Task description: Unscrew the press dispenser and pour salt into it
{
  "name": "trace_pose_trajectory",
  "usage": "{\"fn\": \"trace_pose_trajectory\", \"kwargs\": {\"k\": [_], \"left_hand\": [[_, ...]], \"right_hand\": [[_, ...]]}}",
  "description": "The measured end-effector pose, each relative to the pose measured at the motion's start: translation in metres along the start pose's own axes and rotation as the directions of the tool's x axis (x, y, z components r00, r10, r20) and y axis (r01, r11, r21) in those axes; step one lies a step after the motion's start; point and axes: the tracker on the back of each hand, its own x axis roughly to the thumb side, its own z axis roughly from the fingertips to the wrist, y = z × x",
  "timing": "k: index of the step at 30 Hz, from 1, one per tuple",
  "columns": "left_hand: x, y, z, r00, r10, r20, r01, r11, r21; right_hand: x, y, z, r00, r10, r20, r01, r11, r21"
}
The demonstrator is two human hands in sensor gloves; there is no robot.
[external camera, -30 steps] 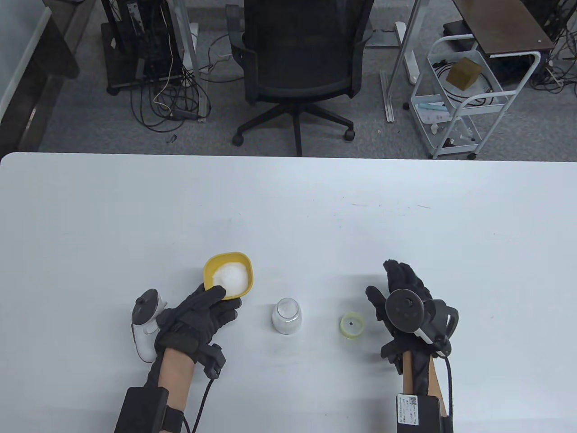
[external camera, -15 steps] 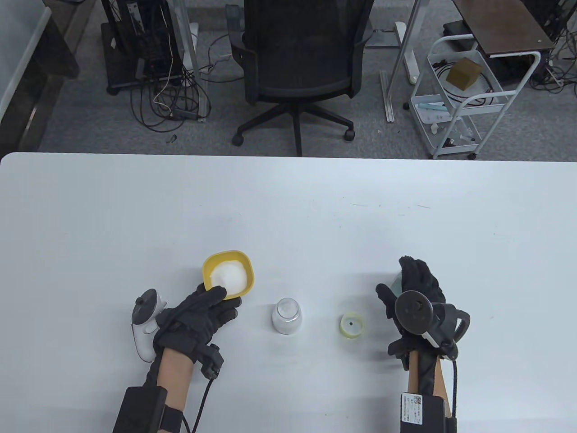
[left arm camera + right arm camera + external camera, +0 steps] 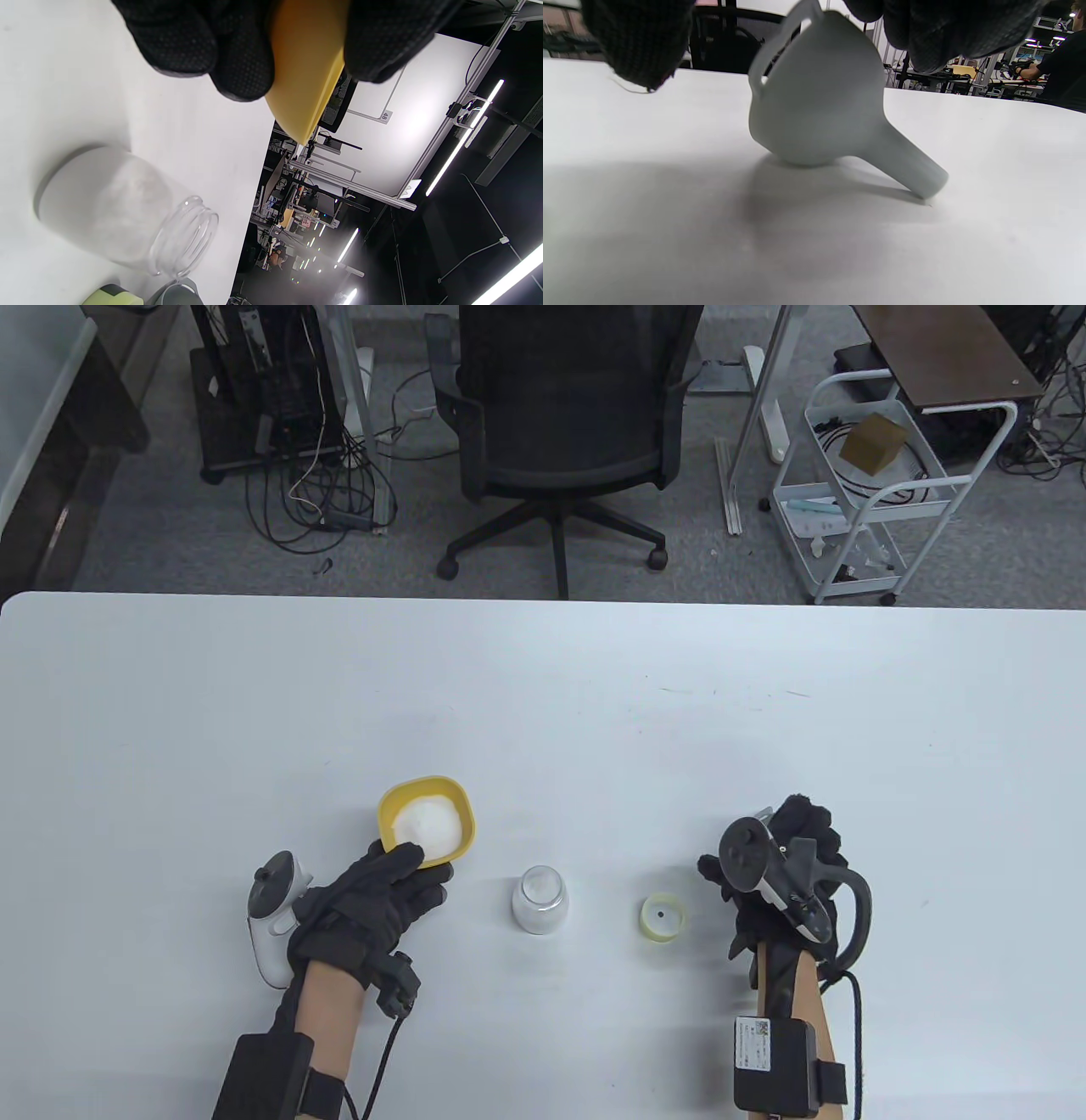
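Note:
My left hand (image 3: 420,869) grips the near rim of a yellow bowl (image 3: 424,821) heaped with white salt. In the left wrist view my fingers (image 3: 186,38) clamp the bowl (image 3: 305,72). The open glass dispenser jar (image 3: 539,899) stands right of the bowl and also shows in the left wrist view (image 3: 123,216). Its yellow-green press cap (image 3: 663,916) lies on the table right of the jar. My right hand (image 3: 793,831) is past the cap, over a grey funnel (image 3: 823,110) that lies on its side. My fingers (image 3: 946,34) reach its rim; the thumb is apart.
The white table (image 3: 543,704) stretches wide behind the objects. A black office chair (image 3: 560,432) and a white cart (image 3: 865,492) stand beyond its far edge. The funnel is hidden under my right hand in the table view.
My right hand moved right and turned down over the funnel, its tracker rolling to the side. The left hand shifted the yellow bowl slightly left. Jar and cap stayed put.

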Motion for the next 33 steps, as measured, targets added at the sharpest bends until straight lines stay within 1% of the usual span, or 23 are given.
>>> {"fn": "trace_pose_trajectory", "kwargs": {"k": [1, 3, 6, 9, 15, 19, 22, 26, 28, 31, 33], "left_hand": [[0.000, 0.000, 0.000, 1.000, -0.001, 0.000, 0.001, 1.000, 0.003], [0.001, 0.001, 0.001, 1.000, -0.001, 0.002, 0.001, 1.000, 0.007], [0.001, 0.002, 0.002, 1.000, 0.011, 0.005, -0.011, 1.000, 0.011], [0.001, 0.003, 0.002, 1.000, 0.012, 0.007, -0.012, 1.000, 0.017], [0.002, 0.004, 0.003, 1.000, 0.016, 0.009, -0.017, 1.000, 0.024], [0.002, 0.002, 0.002, 1.000, 0.012, 0.009, -0.012, 1.000, 0.014], [0.002, 0.002, 0.002, 1.000, 0.011, 0.011, -0.011, 1.000, 0.012], [0.001, 0.002, 0.002, 1.000, 0.014, 0.009, -0.014, 1.000, 0.008], [0.001, 0.001, 0.002, 1.000, 0.016, 0.008, -0.016, 1.000, 0.005], [0.001, 0.001, 0.002, 1.000, 0.015, 0.008, -0.015, 1.000, 0.001], [0.000, 0.001, 0.002, 1.000, 0.015, 0.009, -0.015, 1.000, -0.003]], "right_hand": [[-0.001, 0.003, -0.001, 1.000, 0.010, -0.016, -0.010, 1.000, 0.028], [-0.003, 0.006, -0.003, 1.000, 0.001, -0.027, 0.001, 0.999, 0.050], [-0.003, 0.008, -0.002, 1.000, -0.016, -0.023, 0.018, 0.999, 0.049], [-0.003, 0.012, -0.003, 1.000, -0.019, -0.019, 0.021, 0.995, 0.095], [-0.004, 0.017, -0.001, 0.999, 0.036, -0.007, -0.035, 0.996, 0.085], [-0.004, 0.020, -0.001, 0.998, 0.061, -0.019, -0.060, 0.997, 0.049], [-0.004, 0.024, -0.001, 0.994, 0.100, -0.035, -0.101, 0.995, -0.025], [-0.004, 0.027, 0.000, 0.991, 0.126, -0.045, -0.130, 0.988, -0.085], [-0.004, 0.028, 0.001, 0.992, 0.112, -0.050, -0.117, 0.989, -0.094], [-0.006, 0.031, 0.002, 0.999, 0.035, -0.024, -0.038, 0.988, -0.152], [-0.005, 0.031, 0.002, 0.999, 0.046, -0.016, -0.049, 0.983, -0.177]]}}
